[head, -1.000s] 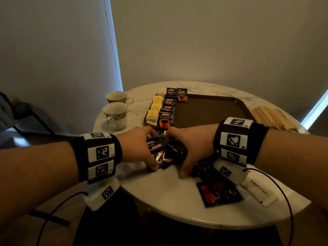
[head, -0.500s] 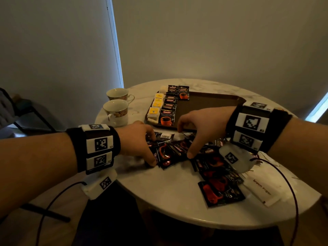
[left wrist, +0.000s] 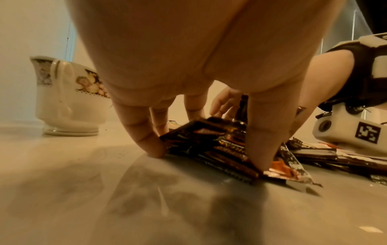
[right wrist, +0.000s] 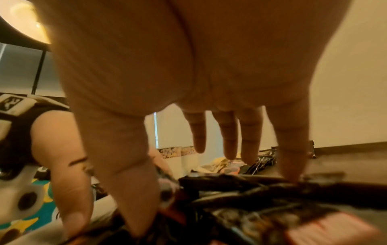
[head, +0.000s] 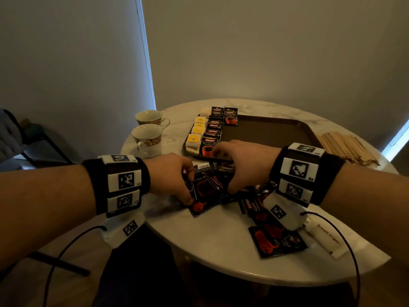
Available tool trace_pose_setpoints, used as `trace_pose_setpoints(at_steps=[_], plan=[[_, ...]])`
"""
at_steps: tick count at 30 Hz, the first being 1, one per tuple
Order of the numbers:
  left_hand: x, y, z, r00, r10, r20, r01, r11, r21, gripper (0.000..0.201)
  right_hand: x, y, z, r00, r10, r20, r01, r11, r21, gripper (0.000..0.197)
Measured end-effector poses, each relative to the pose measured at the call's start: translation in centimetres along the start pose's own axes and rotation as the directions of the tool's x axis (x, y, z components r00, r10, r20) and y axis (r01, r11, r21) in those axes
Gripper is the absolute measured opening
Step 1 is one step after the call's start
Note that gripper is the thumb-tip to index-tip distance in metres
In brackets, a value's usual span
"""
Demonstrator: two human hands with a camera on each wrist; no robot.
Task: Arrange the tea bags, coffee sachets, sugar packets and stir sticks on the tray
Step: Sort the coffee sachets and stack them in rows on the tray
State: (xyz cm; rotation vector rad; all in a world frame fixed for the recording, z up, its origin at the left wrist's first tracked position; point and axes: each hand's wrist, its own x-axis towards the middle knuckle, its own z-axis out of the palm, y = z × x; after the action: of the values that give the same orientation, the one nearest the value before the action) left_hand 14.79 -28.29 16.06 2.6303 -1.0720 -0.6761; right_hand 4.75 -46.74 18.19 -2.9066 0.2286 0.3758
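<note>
A loose pile of black-and-red coffee sachets (head: 208,189) lies on the marble table in front of the brown tray (head: 272,134). My left hand (head: 188,187) pinches the pile's left end, index fingertip at one edge, thumb (left wrist: 261,149) on top of the sachets (left wrist: 211,145). My right hand (head: 223,171) spans the pile's right side with spread, nearly straight fingers; thumb and little finger (right wrist: 293,157) touch sachets (right wrist: 240,187), the middle fingers hang free. On the tray's left side run a row of yellow tea bags (head: 195,132) and a row of coffee sachets (head: 213,129).
Two teacups (head: 148,138) stand left of the tray. A heap of wooden stir sticks (head: 345,147) lies at the right of the tray. More sachets (head: 276,240) and white brown-sugar packets (head: 327,237) lie near the table's front right edge, under my right wrist.
My right hand let go of the pile, lifted and opened, then moved toward the tray's front edge and came down on the pile's far right side. The left hand stayed on the pile.
</note>
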Motion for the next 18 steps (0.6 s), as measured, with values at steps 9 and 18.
trace_pose_setpoints(at_steps=[9,18], plan=[[-0.1,0.3,0.3,0.995,-0.029,-0.092,0.025,0.999,-0.034,0.059,0.9,-2.0,1.1,0.987,-0.102,0.127,0.121,0.980,-0.155,0.107],[-0.7,-0.1,0.5,0.999,0.019,-0.049,-0.020,0.999,-0.025,0.091,2.2,-2.8,1.5,0.988,-0.126,0.087,0.144,0.960,-0.239,0.080]])
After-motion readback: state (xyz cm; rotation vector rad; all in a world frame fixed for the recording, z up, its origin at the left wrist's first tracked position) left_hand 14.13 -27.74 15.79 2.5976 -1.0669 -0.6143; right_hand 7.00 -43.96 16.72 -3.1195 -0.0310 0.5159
